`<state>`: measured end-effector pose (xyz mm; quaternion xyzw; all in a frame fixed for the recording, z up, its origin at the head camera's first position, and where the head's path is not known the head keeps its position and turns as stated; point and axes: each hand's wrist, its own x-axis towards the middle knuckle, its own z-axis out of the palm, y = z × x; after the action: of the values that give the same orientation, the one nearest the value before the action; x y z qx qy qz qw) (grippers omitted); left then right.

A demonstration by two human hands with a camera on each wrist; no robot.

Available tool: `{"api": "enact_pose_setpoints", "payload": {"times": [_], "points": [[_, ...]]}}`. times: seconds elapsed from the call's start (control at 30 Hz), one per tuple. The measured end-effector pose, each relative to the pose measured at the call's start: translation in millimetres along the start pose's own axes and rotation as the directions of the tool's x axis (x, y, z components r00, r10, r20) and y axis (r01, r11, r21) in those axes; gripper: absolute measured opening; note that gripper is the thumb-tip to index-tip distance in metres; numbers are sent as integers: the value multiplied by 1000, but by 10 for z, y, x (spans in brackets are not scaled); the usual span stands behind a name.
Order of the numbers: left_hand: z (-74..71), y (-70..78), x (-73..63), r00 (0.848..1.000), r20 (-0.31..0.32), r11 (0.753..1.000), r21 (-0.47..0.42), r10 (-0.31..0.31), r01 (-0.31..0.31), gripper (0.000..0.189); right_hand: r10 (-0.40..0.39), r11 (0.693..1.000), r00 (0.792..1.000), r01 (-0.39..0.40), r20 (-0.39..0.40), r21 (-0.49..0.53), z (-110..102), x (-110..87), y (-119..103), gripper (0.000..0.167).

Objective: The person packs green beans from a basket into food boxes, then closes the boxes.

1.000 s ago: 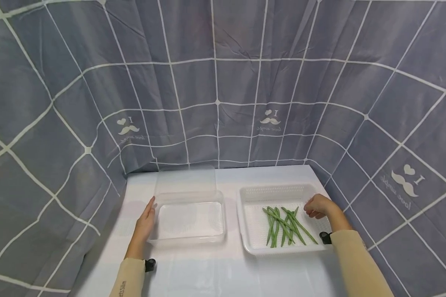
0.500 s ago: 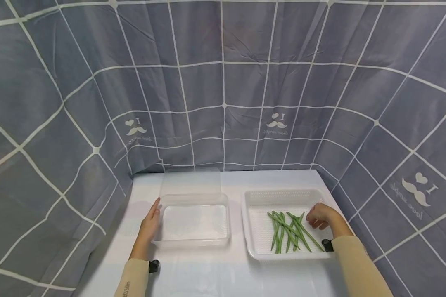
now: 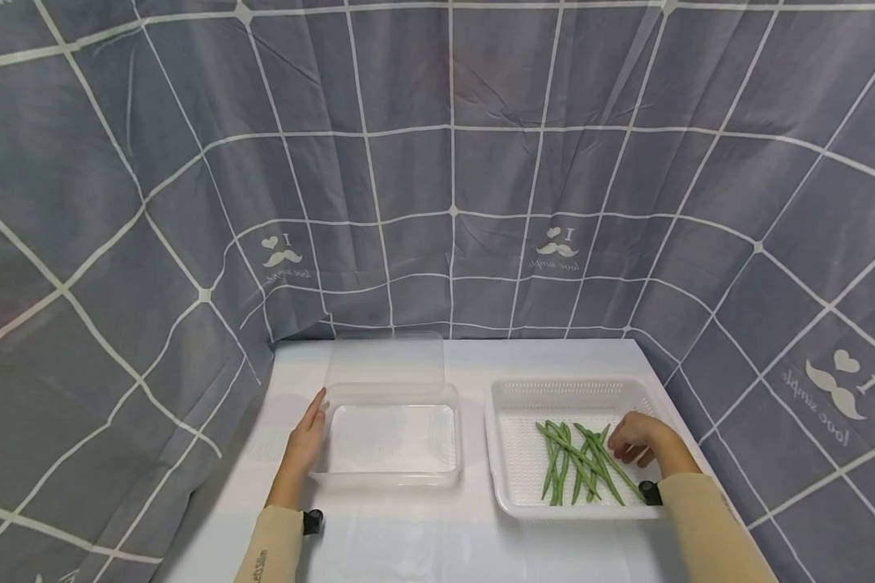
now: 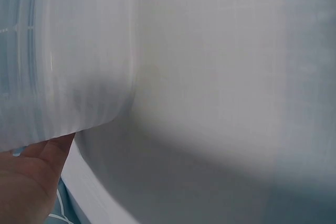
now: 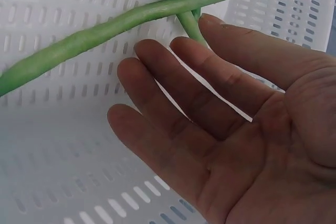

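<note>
Several green beans [image 3: 586, 465] lie crisscrossed in a white perforated basket [image 3: 501, 486] on the right. My right hand [image 3: 638, 441] hovers over the basket's right part, beside the beans. In the right wrist view the right hand [image 5: 226, 114] has its fingers spread and relaxed, with nothing held; one green bean [image 5: 121, 24] lies just past the fingertips. On the left stands a clear plastic container [image 3: 386, 478]. My left hand [image 3: 305, 437] rests against its left side with straight fingers. The left wrist view shows the fingers of the left hand [image 4: 34, 177] touching the container wall [image 4: 89, 77].
A clear flat lid [image 3: 386, 359] lies behind the container, near the table's back edge. The pale table [image 3: 474, 551] carries everything. Grey curtains [image 3: 408, 178] with white lines enclose the back and both sides.
My right hand has come lower and nearer to the beans, its fingers loosening. The left hand stays against the container. The head view has shifted slightly.
</note>
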<state>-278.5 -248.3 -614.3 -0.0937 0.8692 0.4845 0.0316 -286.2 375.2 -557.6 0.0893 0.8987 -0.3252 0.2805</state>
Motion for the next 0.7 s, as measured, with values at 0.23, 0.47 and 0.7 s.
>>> {"api": "enact_pose_setpoints", "payload": {"times": [0.23, 0.47, 0.7], "points": [[-1, 2, -3, 1000, -12, 1000, -15, 3, -3, 55, 10, 1000, 1000, -10, 5, -19, 44, 34, -1, 13], [7, 11, 4, 1000, -20, 1000, -3, -3, 3, 54, 6, 999, 1000, -5, 7, -53, 103, 88, 20, 4], [-6, 13, -17, 1000, -16, 1000, -13, -2, 1, 54, 9, 999, 1000, -8, 7, -54, 151, 114, 10, 4]]}}
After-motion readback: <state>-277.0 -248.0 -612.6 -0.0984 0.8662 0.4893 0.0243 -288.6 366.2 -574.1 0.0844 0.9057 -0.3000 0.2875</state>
